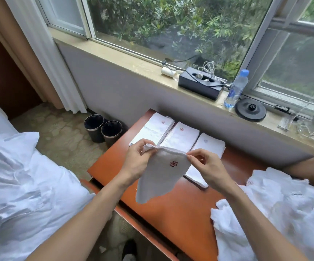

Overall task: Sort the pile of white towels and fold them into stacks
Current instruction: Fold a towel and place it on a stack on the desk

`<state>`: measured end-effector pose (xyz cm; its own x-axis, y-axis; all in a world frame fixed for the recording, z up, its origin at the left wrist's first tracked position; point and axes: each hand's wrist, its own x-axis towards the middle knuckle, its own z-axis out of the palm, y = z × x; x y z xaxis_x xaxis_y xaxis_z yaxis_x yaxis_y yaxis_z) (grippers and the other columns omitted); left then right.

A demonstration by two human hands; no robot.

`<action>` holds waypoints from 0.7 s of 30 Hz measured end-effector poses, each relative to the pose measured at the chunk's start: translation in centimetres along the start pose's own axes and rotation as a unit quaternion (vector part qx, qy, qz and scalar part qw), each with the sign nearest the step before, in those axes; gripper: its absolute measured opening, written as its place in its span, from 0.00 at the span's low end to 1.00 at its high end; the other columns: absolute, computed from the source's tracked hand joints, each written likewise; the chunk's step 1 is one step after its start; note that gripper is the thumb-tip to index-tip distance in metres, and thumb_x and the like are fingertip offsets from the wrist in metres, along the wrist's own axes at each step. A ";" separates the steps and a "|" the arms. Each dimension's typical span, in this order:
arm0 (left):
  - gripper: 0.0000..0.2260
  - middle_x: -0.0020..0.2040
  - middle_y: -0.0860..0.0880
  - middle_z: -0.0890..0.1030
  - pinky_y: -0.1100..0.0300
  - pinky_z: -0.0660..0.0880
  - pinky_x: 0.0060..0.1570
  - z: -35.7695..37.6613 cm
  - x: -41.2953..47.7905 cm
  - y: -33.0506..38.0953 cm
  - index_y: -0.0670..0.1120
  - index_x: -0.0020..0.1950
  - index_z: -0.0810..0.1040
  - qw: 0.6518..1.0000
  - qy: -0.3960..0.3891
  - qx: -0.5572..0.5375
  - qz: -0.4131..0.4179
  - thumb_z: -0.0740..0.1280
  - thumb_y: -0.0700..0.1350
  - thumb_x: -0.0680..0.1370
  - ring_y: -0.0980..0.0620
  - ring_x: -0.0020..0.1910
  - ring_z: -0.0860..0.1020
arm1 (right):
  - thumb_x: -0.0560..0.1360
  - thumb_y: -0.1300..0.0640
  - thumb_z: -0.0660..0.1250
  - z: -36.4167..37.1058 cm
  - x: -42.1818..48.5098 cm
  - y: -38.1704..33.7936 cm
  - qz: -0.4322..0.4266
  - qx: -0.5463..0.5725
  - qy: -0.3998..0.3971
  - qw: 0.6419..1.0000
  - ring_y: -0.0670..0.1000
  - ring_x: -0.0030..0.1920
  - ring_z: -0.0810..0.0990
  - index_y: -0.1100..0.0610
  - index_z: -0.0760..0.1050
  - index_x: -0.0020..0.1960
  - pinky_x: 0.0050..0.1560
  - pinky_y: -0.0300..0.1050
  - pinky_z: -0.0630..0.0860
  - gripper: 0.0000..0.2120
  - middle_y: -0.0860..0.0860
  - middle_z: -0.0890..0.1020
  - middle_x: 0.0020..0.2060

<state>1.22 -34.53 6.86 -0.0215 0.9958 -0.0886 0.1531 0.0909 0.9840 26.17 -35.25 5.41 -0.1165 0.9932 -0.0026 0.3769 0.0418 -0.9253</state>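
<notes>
At frame centre the left hand [136,162] and right hand [209,167] each pinch a top corner of the small white towel [163,178], its edge running left-right and its body hanging over the desk [171,215], with 3 folded stacks [180,137] just above both hands.

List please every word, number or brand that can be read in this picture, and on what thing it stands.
No text can be read.
On the held towel: a red flower sign, no letters.
On the folded stacks: small flower signs only.
On the tag of the towel pile: dark print, too blurred.
On the bottle label: too small.
</notes>
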 end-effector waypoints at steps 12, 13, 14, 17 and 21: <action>0.04 0.41 0.53 0.83 0.69 0.73 0.41 -3.6 11.0 -1.8 0.46 0.52 0.83 0.984 -0.178 -0.012 -0.004 0.69 0.39 0.82 0.58 0.39 0.78 | 0.83 0.57 0.68 5.2 2.5 -1.2 0.113 0.028 0.158 0.981 0.49 0.48 0.86 0.51 0.82 0.49 0.54 0.46 0.83 0.05 0.46 0.86 0.45; 0.05 0.42 0.51 0.83 0.68 0.73 0.41 -2.9 11.6 -1.8 0.47 0.52 0.83 0.981 -0.191 -0.006 -0.003 0.68 0.39 0.83 0.57 0.39 0.78 | 0.83 0.57 0.67 5.0 2.4 -1.2 0.116 0.033 0.174 0.977 0.51 0.49 0.85 0.52 0.81 0.50 0.55 0.48 0.83 0.06 0.47 0.86 0.45; 0.05 0.42 0.50 0.82 0.67 0.73 0.41 -2.1 12.0 -1.7 0.47 0.53 0.82 0.979 -0.205 -0.001 -0.002 0.68 0.40 0.83 0.56 0.39 0.77 | 0.84 0.57 0.66 4.6 2.2 -1.1 0.120 0.038 0.189 0.974 0.53 0.50 0.84 0.53 0.80 0.50 0.55 0.49 0.83 0.06 0.48 0.85 0.45; 0.05 0.41 0.52 0.81 0.66 0.73 0.41 0.9 13.4 -1.6 0.47 0.52 0.82 0.968 -0.249 0.008 0.008 0.67 0.41 0.84 0.56 0.38 0.76 | 0.85 0.58 0.63 3.1 1.9 -0.6 0.136 0.049 0.229 0.963 0.57 0.52 0.83 0.55 0.79 0.52 0.55 0.53 0.83 0.07 0.51 0.84 0.47; 0.05 0.40 0.49 0.78 0.63 0.71 0.42 6.2 15.1 -1.6 0.49 0.53 0.81 0.958 -0.282 0.051 0.016 0.65 0.43 0.84 0.56 0.39 0.74 | 0.85 0.57 0.63 -0.4 1.9 1.4 0.154 0.038 0.271 0.949 0.57 0.51 0.83 0.54 0.79 0.52 0.55 0.60 0.83 0.07 0.52 0.83 0.49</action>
<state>6.80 -19.62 2.96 0.5176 0.8411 -0.1571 0.2410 0.0329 0.9700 26.84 -33.27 4.31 0.4865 0.8677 -0.1018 0.2466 -0.2482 -0.9368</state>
